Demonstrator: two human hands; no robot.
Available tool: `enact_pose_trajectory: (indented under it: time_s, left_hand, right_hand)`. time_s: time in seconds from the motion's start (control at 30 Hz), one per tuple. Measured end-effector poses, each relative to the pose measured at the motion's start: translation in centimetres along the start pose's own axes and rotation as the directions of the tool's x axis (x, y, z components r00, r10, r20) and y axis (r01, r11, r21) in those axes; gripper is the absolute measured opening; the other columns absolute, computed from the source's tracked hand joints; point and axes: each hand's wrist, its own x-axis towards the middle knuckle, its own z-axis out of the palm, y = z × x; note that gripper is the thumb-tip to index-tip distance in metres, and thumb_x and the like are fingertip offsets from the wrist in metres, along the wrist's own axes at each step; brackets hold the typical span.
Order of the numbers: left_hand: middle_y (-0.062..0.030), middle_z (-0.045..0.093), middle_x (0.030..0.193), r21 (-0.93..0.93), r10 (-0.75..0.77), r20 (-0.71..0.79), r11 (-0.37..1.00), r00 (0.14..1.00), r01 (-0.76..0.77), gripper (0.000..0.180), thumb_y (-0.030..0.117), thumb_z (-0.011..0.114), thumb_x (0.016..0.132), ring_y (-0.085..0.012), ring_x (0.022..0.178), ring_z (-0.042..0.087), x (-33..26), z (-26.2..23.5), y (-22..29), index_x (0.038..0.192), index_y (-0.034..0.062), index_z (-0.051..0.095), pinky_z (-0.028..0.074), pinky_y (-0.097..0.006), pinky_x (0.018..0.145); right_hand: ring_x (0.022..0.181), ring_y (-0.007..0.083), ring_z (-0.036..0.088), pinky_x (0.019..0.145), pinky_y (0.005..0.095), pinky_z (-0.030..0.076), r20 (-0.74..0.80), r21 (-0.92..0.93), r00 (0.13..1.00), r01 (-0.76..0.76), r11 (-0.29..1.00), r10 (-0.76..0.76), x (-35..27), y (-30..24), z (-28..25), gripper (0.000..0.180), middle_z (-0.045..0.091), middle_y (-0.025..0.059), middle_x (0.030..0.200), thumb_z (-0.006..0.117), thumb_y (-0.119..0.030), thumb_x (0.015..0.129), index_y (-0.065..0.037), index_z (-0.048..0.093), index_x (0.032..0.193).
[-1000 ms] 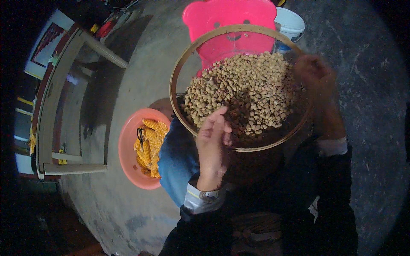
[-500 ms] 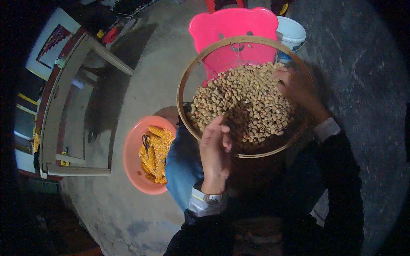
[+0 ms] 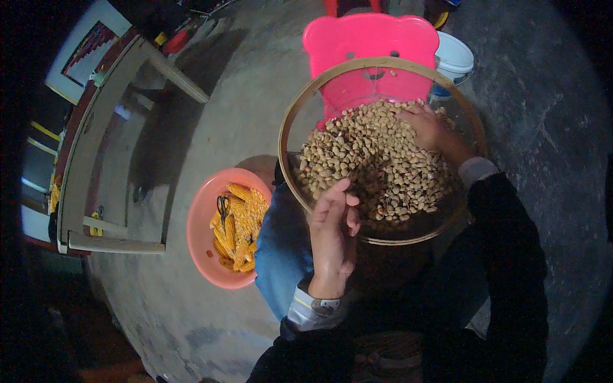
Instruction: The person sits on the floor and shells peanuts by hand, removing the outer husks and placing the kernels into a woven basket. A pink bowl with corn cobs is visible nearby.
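A round sieve with a wooden rim (image 3: pixel 287 121) and see-through mesh rests over my lap, tilted a little. Unshelled peanuts (image 3: pixel 357 137) fill much of it, with darker bits in the middle near its front. My right hand (image 3: pixel 429 129) reaches over the right side and lies on the heap, fingers stretched left among the peanuts. At the front left rim is my left hand (image 3: pixel 332 233), palm turned inward, its fingers loosely bent and apart, with nothing visible in them. A watch (image 3: pixel 325 307) is on the left wrist.
A pink plastic chair (image 3: pixel 370 38) stands beyond the sieve, a white bucket (image 3: pixel 454 56) behind it to the right. On the floor left of my knee is a salmon basin (image 3: pixel 199 223) with corn cobs, loose kernels and black-handled scissors (image 3: pixel 223 205). A table (image 3: pixel 96 115) stands far left.
My right hand has moved left over the peanuts, its fingers now stretched out more. My left hand stays by the front rim. The whole view has shifted slightly.
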Motion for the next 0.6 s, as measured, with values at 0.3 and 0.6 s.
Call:
enact_pose_trajectory:
  time_s: [0.3, 0.6]
  left_hand:
    - [-0.0011, 0.058, 0.085, 0.014, 0.024, -0.014, 1.000, 1.000, -0.024, 0.025, 0.016, 0.050, 0.095, -0.0045, 0.058, 0.043, 0.0, 0.2, 0.5, 0.116, 0.0035, 0.054, 0.033, -0.018, 0.050]
    - [0.0023, 0.054, 0.082, 0.020, 0.075, -0.053, 0.997, 0.996, -0.074, 0.028, 0.019, 0.050, 0.094, -0.0058, 0.059, 0.043, 0.0, 0.2, 1.3, 0.116, 0.0027, 0.052, 0.036, -0.020, 0.049]
  right_hand:
    - [0.117, 0.0300, 0.048, 0.099, 0.0369, 0.037, 0.271, 0.517, 0.921, 0.107, 0.849, -0.281, -2.6, -1.4, -0.9, 0.068, 0.052, 0.0180, 0.123, 0.068, -0.008, 0.061, -0.003, 0.048, 0.126]
    - [0.104, 0.0300, 0.056, 0.091, 0.0372, 0.044, 0.376, 0.481, 0.828, 0.208, 0.852, -0.415, -5.2, -4.7, -3.7, 0.059, 0.058, 0.0156, 0.111, 0.069, -0.012, 0.061, -0.006, 0.056, 0.119]
